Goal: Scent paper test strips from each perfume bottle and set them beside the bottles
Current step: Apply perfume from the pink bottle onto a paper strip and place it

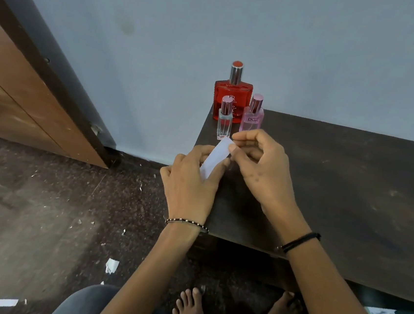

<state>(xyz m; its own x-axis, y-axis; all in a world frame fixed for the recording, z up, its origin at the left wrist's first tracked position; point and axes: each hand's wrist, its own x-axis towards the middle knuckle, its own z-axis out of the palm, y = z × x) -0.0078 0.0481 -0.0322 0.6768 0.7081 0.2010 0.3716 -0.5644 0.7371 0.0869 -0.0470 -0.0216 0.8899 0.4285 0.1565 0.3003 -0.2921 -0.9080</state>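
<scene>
A plain blue-grey painted wall [162, 37] fills the upper view. At left stands a brown wooden door [16, 90] with a dark frame [62, 85]. The dark speckled stone floor [69, 193] carries scattered white paper scraps [112, 265] — a dark, scuffed wooden table [337, 196] occupies the right side.

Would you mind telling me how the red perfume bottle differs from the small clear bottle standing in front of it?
The red perfume bottle is wide and squat, while the small clear bottle is slim and narrow. The red perfume bottle is filled with deep colour; the small clear bottle is see-through. The red perfume bottle stands nearer the wall; the small clear bottle stands nearer the hands. Both are upright, capped, on the dark table.
</scene>
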